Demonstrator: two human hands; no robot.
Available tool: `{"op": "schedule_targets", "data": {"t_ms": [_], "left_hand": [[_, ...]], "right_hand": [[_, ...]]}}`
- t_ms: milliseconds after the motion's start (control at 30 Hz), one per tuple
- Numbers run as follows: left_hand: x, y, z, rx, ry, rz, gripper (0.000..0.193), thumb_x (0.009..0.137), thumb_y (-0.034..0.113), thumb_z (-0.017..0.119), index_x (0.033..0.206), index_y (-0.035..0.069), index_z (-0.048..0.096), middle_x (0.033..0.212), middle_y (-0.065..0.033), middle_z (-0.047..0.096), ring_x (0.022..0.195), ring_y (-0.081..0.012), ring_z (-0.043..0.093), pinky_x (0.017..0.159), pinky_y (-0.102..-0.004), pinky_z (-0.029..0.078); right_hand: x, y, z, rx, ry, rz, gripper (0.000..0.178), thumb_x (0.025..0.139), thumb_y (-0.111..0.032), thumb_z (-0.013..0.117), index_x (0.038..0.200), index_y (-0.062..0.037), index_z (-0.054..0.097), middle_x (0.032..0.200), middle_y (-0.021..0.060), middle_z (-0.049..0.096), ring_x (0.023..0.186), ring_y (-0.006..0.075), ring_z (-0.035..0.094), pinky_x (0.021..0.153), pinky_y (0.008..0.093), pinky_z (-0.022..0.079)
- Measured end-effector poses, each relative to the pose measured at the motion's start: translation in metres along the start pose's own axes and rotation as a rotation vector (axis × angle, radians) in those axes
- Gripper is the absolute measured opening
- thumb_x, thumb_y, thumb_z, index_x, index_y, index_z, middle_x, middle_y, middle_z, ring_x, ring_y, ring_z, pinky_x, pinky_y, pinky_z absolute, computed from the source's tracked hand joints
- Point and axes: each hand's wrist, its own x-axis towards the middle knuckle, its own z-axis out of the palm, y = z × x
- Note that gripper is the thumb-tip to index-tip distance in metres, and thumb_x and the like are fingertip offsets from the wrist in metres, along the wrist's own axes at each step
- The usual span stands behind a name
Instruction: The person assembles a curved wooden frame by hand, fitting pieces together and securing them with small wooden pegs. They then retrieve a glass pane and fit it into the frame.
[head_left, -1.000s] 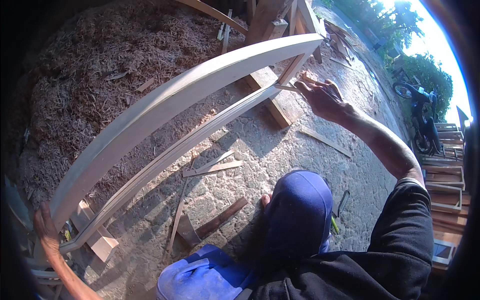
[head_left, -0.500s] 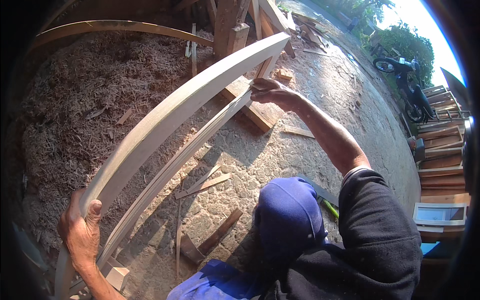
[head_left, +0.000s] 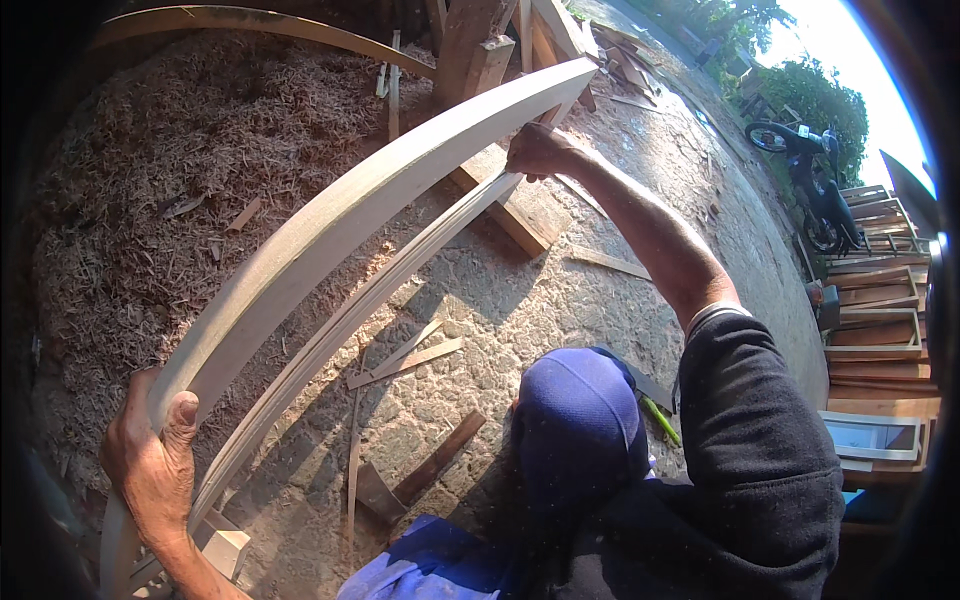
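Note:
A pale wooden frame [head_left: 330, 215] with a curved outer side slants from the lower left to the upper middle. A grooved wooden rail [head_left: 365, 295] runs below that side, nearer to me. My left hand [head_left: 155, 465] wraps round the frame's near lower end, the thumb lying over its edge. At the far end my right hand [head_left: 545, 152] is closed in a fist where the grooved rail meets the end piece. What its fingers grip is partly hidden. Under the far end lies a thick wooden block [head_left: 520, 230].
Wood shavings [head_left: 130, 190] cover the ground on the left, beside a wooden post [head_left: 465, 50]. Thin offcuts [head_left: 410, 365] and a dark angled wood piece [head_left: 440, 460] lie near a rounded blue-cloth shape [head_left: 580, 430]. Stacked frames [head_left: 880, 310] and a motorcycle [head_left: 815, 180] stand right.
My right hand has gone from loosely bent fingers to a closed fist at the frame's far end. My left hand keeps its hold. The whole view has shifted slightly.

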Motion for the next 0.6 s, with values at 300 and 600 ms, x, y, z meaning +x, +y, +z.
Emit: {"op": "schedule_targets", "data": {"t_ms": [300, 600], "left_hand": [[-0.001, 0.000, 0.000, 0.051, 0.019, 0.020, 0.077, 0.092, 0.080, 0.041, 0.108, 0.008, 0.066, 0.079, -0.0172, 0.068, 0.076, -0.0373, 0.069, 0.068, -0.0481, 0.052], [0.001, -0.001, -0.002, 0.038, -0.029, 0.018, 0.076, 0.093, 0.079, 0.042, 0.109, 0.008, 0.067, 0.081, -0.0171, 0.068, 0.076, -0.0374, 0.069, 0.068, -0.0472, 0.052]], "right_hand": [[-0.017, 0.000, 0.014, 0.638, 0.333, -0.012, 0.031, 0.085, -0.033, 0.078, 0.073, -0.0044, 0.072, 0.059, 0.0028, 0.068, 0.051, 0.0127, 0.068, 0.046, 0.0279, 0.055], [0.019, 0.027, 0.054, -0.087, 0.392, -0.082, 0.021, 0.078, -0.026, 0.064, 0.077, -0.0058, 0.069, 0.074, 0.0147, 0.068, 0.073, 0.0340, 0.071, 0.070, 0.0441, 0.059]]}}
